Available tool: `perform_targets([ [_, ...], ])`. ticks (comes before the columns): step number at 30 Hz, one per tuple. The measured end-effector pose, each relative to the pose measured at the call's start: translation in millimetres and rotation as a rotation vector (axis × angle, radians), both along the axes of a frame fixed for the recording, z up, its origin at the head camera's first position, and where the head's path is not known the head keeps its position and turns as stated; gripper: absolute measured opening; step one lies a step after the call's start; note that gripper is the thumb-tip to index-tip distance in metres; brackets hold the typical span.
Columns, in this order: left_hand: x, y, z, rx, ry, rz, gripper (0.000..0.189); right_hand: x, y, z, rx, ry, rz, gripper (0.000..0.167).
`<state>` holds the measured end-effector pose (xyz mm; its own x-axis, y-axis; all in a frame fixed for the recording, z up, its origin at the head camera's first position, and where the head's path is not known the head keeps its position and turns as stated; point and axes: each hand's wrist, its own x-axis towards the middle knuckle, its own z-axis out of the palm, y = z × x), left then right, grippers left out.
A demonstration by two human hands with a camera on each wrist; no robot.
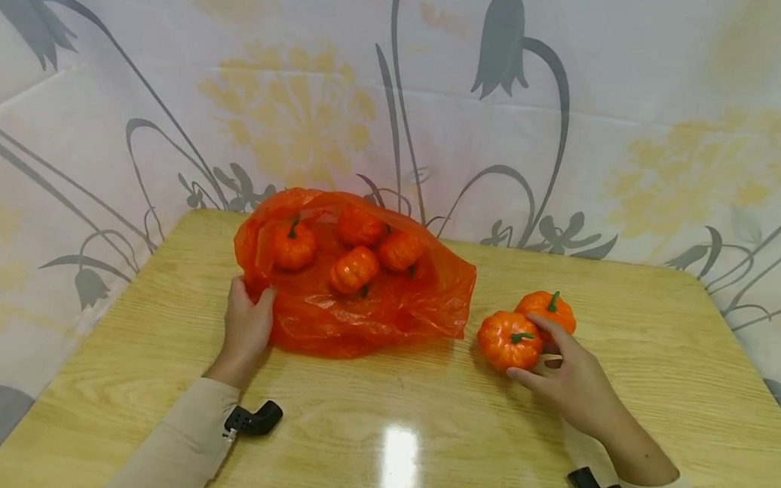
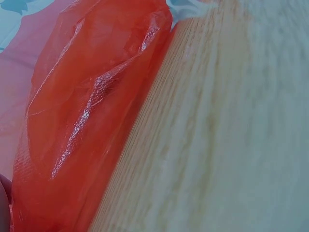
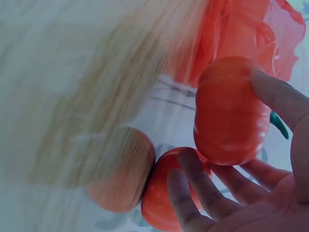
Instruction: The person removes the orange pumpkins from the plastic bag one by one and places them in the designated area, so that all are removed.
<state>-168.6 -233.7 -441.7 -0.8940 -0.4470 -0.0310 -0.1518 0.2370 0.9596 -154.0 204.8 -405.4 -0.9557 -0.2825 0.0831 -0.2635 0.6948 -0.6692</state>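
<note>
Currently, left hand (image 1: 249, 323) pinches the bag's (image 1: 330, 330) left edge between thumb and fingers. Right hand (image 1: 578, 386) pinches the near pumpkin (image 1: 509, 344), right of the bag; far pumpkin (image 1: 537, 305) sits just behind. Four pumpkins (image 1: 354, 271) lie inside. Advisable: oppose thumb and fingers squarely, avoid nudging the neighbour, spare the thin film.

No text, label, brand or number can be read in any view. On the backdrop (image 1: 634, 64), toward twelve o'clock, a faint orange mark (image 1: 445, 19) (lettering or mere pattern, I cannot tell) is illegible.
</note>
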Motion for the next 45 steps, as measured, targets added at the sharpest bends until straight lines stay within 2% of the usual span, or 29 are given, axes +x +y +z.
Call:
perform_targets([
  [10,-1.1,-0.1,0.3,0.012,0.01,-0.003,0.042,-0.9,1.6,-0.7,0.024,-0.011,0.006,0.082],
  [19,-0.9,-0.3,0.9,0.006,-0.009,-0.003,0.043,-0.2,1.2,-1.1,0.046,0.006,0.01,0.082],
  [32,0.0,-0.4,-0.4,0.0,-0.01,0.003,0.043,-1.8,0.8,-6.7,0.061,0.001,0.048,0.082],
  [45,-1.9,0.3,-0.4,0.032,-0.014,0.002,0.043,-1.8,3.2,-4.1,0.121,-0.06,0.026,0.088],
])
